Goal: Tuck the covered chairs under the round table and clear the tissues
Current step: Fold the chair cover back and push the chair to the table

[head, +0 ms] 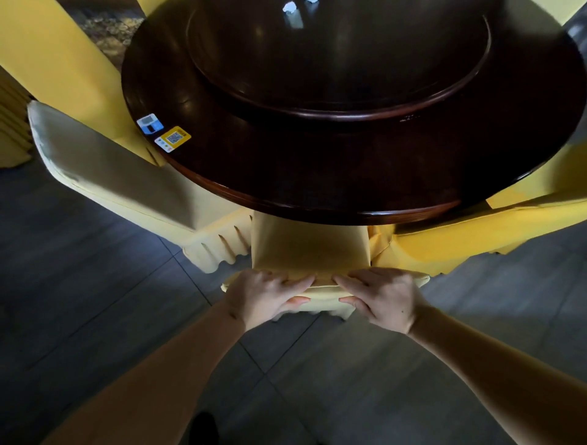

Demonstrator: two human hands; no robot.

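Note:
A chair in a yellow cover [309, 251] stands right in front of me, its seat under the edge of the dark round table [317, 178]. My left hand [263, 293] and my right hand [381, 295] both grip the top of its backrest, fingers over the front and thumbs behind. Two crumpled white tissues lie on the far side of the table: one tissue [288, 7] on the raised turntable [343, 63], and a second tissue [313, 1] cut off by the top edge of the frame.
Another covered chair [104, 165] leans in at the left, and a third covered chair [476, 232] is at the right. More yellow covers show at the far left and top. Two stickers [163, 131] sit on the table rim. The floor is grey tile [95, 301].

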